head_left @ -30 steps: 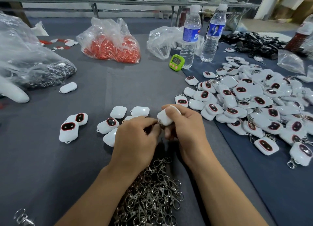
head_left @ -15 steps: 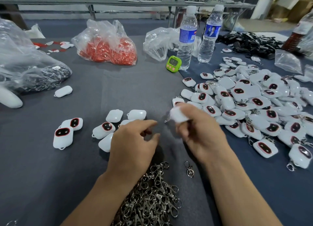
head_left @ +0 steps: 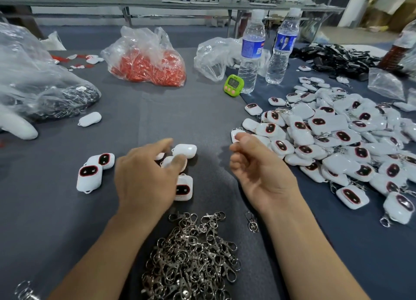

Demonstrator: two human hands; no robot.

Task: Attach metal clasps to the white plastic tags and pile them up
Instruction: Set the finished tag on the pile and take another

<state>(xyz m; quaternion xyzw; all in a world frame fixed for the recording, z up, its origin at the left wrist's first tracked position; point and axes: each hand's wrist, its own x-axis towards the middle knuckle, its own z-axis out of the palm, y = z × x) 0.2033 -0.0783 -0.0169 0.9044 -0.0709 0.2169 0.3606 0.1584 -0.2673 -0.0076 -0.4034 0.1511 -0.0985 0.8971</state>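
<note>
Hovering over white tags point(head_left: 184, 150), left hand point(head_left: 144, 176) spreads open; right hand point(head_left: 258, 171) curls loosely, empty; bottle labels point(head_left: 252, 46) illegible.

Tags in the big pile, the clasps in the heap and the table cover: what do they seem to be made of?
Tags: glossy white moulded plastic, by soft highlights and rounded edges; the dark oval looks printed or inset.
Clasps: bright silvery metal, probably plated, by sharp glints.
Table cover: matt grey cloth, perhaps felt, showing fold creases.

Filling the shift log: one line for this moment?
left hand: over loose tags | right hand: empty, relaxed | finished pile: right | clasps: front
</note>
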